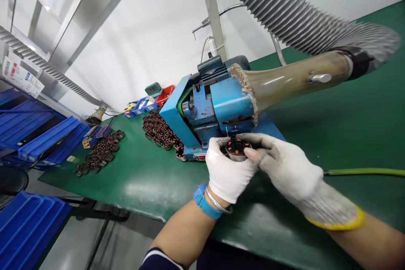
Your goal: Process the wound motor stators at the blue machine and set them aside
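A motor stator (237, 147), a round metal ring with a black inside and copper windings, sits between both hands. My left hand (229, 171), in a white glove with a blue strap at the wrist, is closed around its left and lower side. My right hand (284, 162), in a white glove with a yellow cuff, grips its right side; the bare thumb tip presses the rim and the fingers reach behind. Thin wire ends stand up from the stator's far edge, close to the front of a blue motor-driven machine (202, 112).
A clear duct (291, 84) leads from the machine to a grey corrugated hose (284, 12). Many stators (160, 128) are heaped left of the machine, with another group (103, 152) farther left on the green table (142, 185). Blue bins (47, 139) stand at the left; a green hose (363, 172) lies right.
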Motion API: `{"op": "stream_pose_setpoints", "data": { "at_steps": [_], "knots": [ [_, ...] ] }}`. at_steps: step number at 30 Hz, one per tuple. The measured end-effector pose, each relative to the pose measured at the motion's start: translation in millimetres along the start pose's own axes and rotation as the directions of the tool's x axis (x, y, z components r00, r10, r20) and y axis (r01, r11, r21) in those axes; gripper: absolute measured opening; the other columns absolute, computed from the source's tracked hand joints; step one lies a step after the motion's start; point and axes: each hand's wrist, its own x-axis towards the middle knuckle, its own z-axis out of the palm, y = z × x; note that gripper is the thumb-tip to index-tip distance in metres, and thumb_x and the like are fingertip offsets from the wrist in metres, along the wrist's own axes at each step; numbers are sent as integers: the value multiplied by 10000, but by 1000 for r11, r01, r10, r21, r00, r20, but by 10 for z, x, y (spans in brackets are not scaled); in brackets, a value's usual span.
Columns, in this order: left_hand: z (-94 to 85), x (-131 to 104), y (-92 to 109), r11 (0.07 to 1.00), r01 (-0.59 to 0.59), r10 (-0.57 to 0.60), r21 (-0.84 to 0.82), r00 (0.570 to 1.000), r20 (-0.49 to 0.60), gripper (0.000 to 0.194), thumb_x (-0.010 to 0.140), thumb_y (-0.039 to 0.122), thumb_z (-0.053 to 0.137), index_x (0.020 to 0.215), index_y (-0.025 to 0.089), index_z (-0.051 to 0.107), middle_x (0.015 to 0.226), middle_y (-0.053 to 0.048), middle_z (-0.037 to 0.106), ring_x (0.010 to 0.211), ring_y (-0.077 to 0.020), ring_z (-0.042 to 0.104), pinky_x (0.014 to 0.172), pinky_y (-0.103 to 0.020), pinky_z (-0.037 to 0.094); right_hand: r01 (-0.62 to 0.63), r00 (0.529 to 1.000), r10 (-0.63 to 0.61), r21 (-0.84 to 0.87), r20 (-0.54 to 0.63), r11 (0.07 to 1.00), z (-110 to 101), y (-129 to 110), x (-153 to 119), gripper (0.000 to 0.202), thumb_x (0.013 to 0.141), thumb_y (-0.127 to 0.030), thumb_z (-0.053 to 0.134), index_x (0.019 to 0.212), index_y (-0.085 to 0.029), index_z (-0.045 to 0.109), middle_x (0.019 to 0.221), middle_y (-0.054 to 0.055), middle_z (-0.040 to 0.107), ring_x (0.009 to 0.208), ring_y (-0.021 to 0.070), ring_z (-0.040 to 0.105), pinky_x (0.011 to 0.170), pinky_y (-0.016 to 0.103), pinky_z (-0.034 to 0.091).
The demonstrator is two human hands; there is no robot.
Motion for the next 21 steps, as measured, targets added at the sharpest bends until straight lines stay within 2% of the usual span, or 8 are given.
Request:
{"op": "stream_pose_setpoints", "data": {
  "at_steps": [5,9,13,17,21],
  "knots": [
    [-13,73,-105,1000,13,-13,14,999,32,518,596,316,971,924,244,576,899,-28,761,818,-216,730,786,-346,607,-52,999,52,-4,-13,999,42,15,33,441,664,-437,883,1024,-222,748,985,97,815,909,305,792,853,434,678],
    [71,233,4,995,7,-9,104,1000,15,427,655,327,913,893,243,569,874,-41,759,813,-230,726,777,-351,590,-92,991,99,83,-93,992,79,-55,145,413,643,-438,894,969,-233,745,926,77,810,924,306,785,916,447,658],
    [110,306,152,977,7,-7,211,1000,-1,354,700,346,850,841,249,541,829,-48,748,799,-241,717,761,-349,568,-101,983,115,98,-144,990,92,-117,204,380,634,-449,871,929,-239,754,966,89,814,988,321,772,982,457,629],
    [114,311,248,965,0,-2,262,1000,7,334,704,377,825,823,255,538,833,-38,749,804,-229,716,762,-320,558,-80,984,87,52,-153,995,91,-147,195,347,652,-456,825,905,-228,759,960,86,814,966,287,773,912,376,645],
    [120,316,269,960,8,-5,279,1000,-12,332,698,391,810,807,261,524,823,-47,746,801,-241,718,757,-326,553,-82,984,98,112,-147,990,112,-161,197,294,641,-443,804,851,-246,745,867,67,802,927,287,775,840,354,652]
  ]
}}
